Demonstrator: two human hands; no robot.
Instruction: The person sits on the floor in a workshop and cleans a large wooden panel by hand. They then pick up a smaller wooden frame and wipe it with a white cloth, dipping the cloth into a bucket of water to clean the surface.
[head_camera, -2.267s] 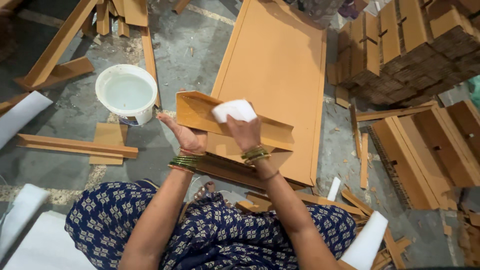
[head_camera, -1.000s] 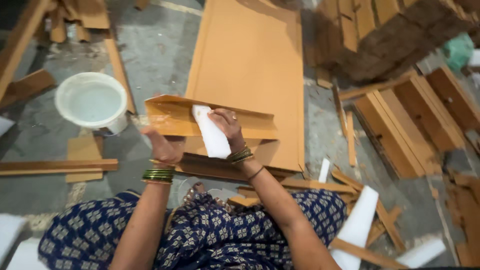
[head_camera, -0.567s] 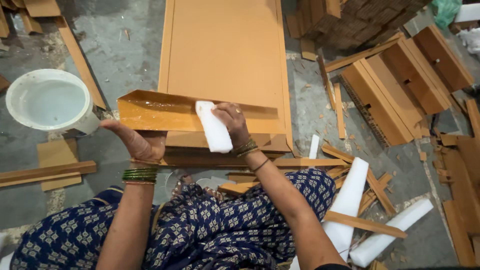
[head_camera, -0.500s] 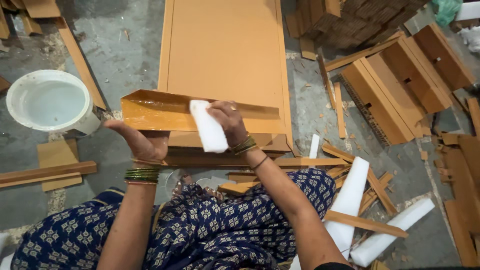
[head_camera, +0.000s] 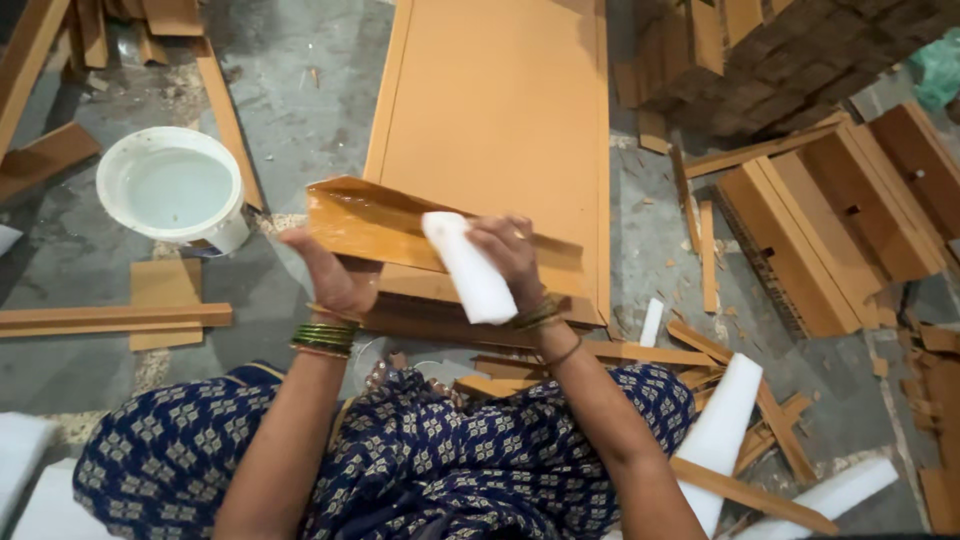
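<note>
Orange-brown wooden strip sits propped over the big board lying on the floor, its face glossy and wet. My left hand grips its near end from below; my right hand is clamped on a white foam block, pressed to the strip. I judge it mid-wipe; next calls for steady strokes along the length. A white bucket stands near on the left.

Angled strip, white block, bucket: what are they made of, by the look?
Angled strip: likely wood or fibreboard, orange-brown; its glossy sheen suggests a wet coat or lacquer.
White block in the right hand: probably foam, matte, with soft rounded edges.
Bucket: looks like white plastic with a smooth rim, holding pale liquid.
</note>
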